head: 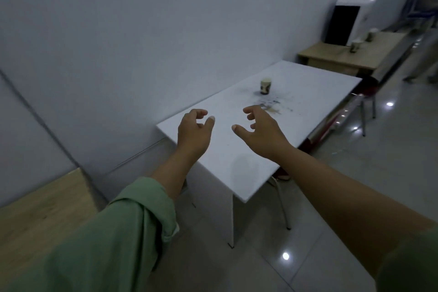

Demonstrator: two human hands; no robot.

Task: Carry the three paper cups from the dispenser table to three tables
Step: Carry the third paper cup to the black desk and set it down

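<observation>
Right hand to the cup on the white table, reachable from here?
Probably yes. The right hand is open and empty over the white table, and the bare tabletop between it and the paper cup holds only stains. The cup sits farther along, so a forward lean looks needed.

Upper right of frame: two small pale paper cups (356,46) on the tan wooden table (331,54) are blurred, print unreadable. Seated person (426,31) is cut off by right edge.

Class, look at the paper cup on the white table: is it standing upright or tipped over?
Upright. The paper cup stands on its base on the white table, rim upward.
</observation>
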